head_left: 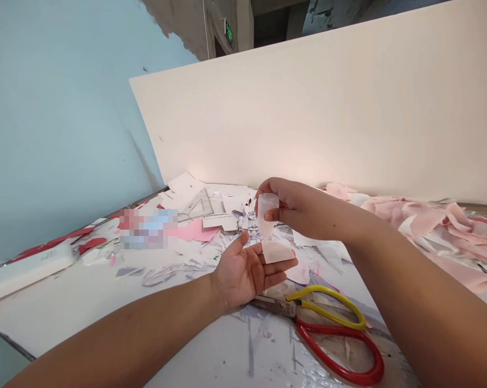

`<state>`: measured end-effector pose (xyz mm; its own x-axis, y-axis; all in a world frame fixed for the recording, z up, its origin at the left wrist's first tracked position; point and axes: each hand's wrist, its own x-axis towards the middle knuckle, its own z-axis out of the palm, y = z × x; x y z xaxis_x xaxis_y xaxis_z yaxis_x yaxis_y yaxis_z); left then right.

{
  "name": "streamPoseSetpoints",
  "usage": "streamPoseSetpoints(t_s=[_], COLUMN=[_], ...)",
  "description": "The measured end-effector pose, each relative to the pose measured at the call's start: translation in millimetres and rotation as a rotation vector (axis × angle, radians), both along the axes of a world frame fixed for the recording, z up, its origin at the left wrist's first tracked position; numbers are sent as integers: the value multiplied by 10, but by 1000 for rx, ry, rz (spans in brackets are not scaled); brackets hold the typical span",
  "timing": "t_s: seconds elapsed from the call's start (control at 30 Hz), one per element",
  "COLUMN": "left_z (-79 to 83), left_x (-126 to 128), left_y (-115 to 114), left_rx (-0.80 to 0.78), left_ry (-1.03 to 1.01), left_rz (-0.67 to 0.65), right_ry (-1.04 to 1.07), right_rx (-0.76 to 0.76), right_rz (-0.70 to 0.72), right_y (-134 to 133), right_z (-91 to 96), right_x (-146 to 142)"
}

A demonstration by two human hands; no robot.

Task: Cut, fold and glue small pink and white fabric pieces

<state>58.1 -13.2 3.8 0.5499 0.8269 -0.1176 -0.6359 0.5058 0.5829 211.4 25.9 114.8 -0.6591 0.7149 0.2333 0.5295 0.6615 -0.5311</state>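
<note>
My left hand (243, 272) is turned palm up above the table, fingers stretched out and thumb apart. Across its fingers rests a small pale, rounded piece (278, 252), perhaps paper or thin fabric. My right hand (282, 202) grips a small translucent squeeze bottle (268, 207) upside down. The bottle's nozzle points down at the upper left edge of the pale piece; whether they touch, I cannot tell. Just below my left hand lie scissors (282, 307) with one yellow and one red handle, their blade tips hidden behind the hand.
Scraps litter the white table (211, 345). A pink scrap (197, 230) and a clear set square (201, 205) lie at the back left. Pink pieces (421, 215) are heaped at right. A white roll (29, 272) lies far left. Behind stands a large cream board (308, 118).
</note>
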Motion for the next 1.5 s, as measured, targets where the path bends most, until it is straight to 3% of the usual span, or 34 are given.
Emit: streamPoseSetpoints(t_s=[1.5], left_z=[-12], left_x=[-10], left_y=[2], left_rx=[-7], left_ry=[3], left_rz=[-9], right_ry=[-58], right_rx=[24], right_rz=[7], right_y=[-26], right_z=[-6], right_x=[-35])
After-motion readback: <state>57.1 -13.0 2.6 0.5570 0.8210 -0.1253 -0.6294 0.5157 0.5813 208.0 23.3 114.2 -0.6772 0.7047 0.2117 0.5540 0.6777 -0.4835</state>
